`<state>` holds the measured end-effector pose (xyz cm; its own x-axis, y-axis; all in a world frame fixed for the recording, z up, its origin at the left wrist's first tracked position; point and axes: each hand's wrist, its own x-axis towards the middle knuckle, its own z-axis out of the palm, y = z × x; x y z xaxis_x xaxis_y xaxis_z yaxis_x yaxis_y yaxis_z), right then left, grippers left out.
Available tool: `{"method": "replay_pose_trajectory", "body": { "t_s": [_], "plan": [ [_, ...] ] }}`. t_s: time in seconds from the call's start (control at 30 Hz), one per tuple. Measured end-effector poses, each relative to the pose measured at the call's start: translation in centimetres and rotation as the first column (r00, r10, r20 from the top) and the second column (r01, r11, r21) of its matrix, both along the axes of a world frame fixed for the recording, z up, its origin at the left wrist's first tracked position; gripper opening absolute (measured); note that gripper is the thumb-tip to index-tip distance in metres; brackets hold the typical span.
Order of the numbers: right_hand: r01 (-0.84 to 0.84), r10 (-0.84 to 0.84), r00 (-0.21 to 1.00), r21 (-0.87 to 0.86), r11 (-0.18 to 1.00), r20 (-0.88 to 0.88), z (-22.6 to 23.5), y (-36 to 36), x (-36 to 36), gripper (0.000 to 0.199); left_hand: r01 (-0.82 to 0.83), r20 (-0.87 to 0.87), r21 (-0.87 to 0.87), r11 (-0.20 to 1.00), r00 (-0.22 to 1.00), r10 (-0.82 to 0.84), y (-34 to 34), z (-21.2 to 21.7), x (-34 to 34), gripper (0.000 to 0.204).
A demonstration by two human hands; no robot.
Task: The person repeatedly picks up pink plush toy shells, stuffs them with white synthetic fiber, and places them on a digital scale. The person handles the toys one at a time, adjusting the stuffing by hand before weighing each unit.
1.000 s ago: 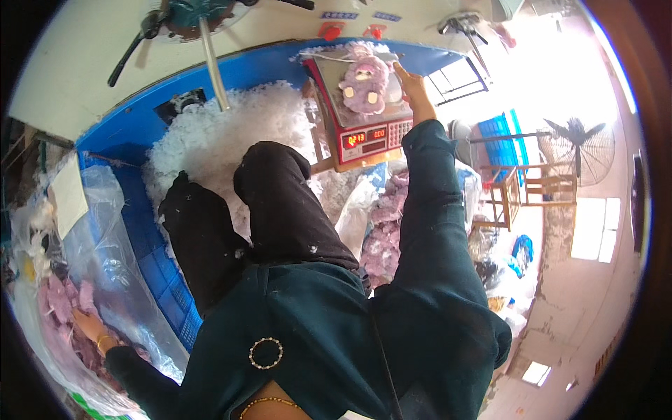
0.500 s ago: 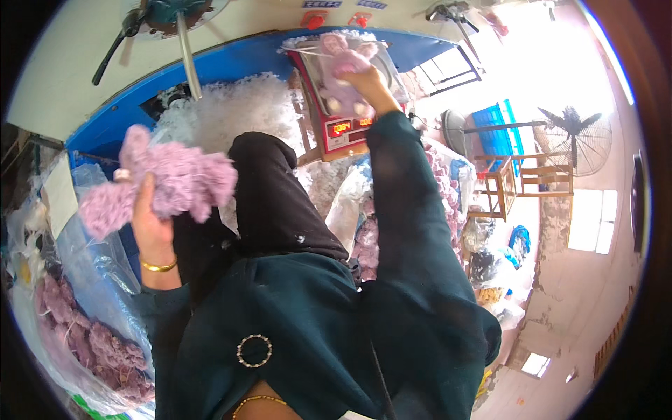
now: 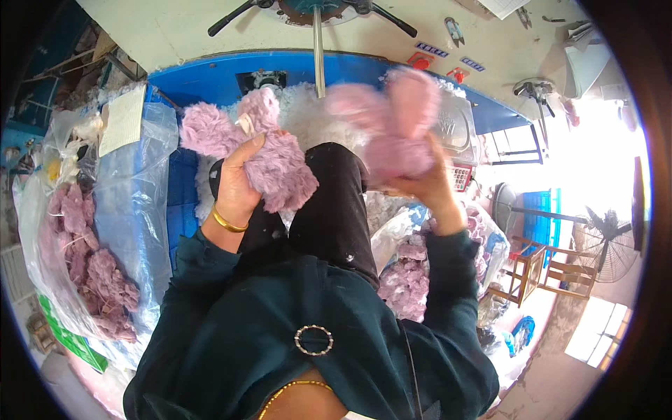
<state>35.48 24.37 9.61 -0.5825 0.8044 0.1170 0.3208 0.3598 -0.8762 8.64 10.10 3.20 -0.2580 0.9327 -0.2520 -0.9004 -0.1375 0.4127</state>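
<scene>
My left hand [image 3: 238,185] is closed round a limp, fluffy lilac plush toy skin [image 3: 285,171], held above my left thigh. A small pale tag-like bit shows near my thumb. In my right hand [image 3: 435,187] is a plump lilac plush rabbit [image 3: 399,154] with long pink ears pointing away from me; it is smeared by motion. The rabbit is off the red scale [image 3: 460,127], whose steel pan and keypad show partly behind it. White fluffy stuffing [image 3: 297,101] lies beyond my knees, below a metal tube [image 3: 318,52].
A clear plastic bag [image 3: 42,252] at the left holds several lilac plush skins. More lilac plush pieces [image 3: 406,283] lie in a bag by my right leg. A pale machine panel [image 3: 175,31] with red switches stands ahead. Wooden stools [image 3: 535,273] and a fan [image 3: 605,241] are at the right.
My right hand has lifted the rabbit off the scale and brought it nearer me. My left hand has moved inward with the plush skin. The view has swung left.
</scene>
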Motion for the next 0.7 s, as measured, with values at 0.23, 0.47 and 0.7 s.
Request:
{"method": "replay_pose_trajectory", "body": {
  "t_s": [0.23,0.47,0.7],
  "plan": [
    [0.047,0.001,0.998,0.757,0.652,-0.063,-1.1,2.4,-15.9,0.058,-0.075,-0.041,-0.036,0.997,0.996,0.073,-1.3,0.8,-0.9,0.031],
    [-0.013,0.038,0.999,0.635,0.772,-0.026,-1.4,-0.3,-13.4,0.059,-0.060,-0.047,-0.001,0.998,0.997,0.060,-1.6,0.9,-1.7,0.036],
    [-0.219,0.075,0.968,0.653,0.725,0.241,-1.4,-1.1,-7.0,0.062,-0.124,0.041,0.007,0.992,0.992,0.123,-1.0,1.9,-1.0,0.036]
  ]
}}
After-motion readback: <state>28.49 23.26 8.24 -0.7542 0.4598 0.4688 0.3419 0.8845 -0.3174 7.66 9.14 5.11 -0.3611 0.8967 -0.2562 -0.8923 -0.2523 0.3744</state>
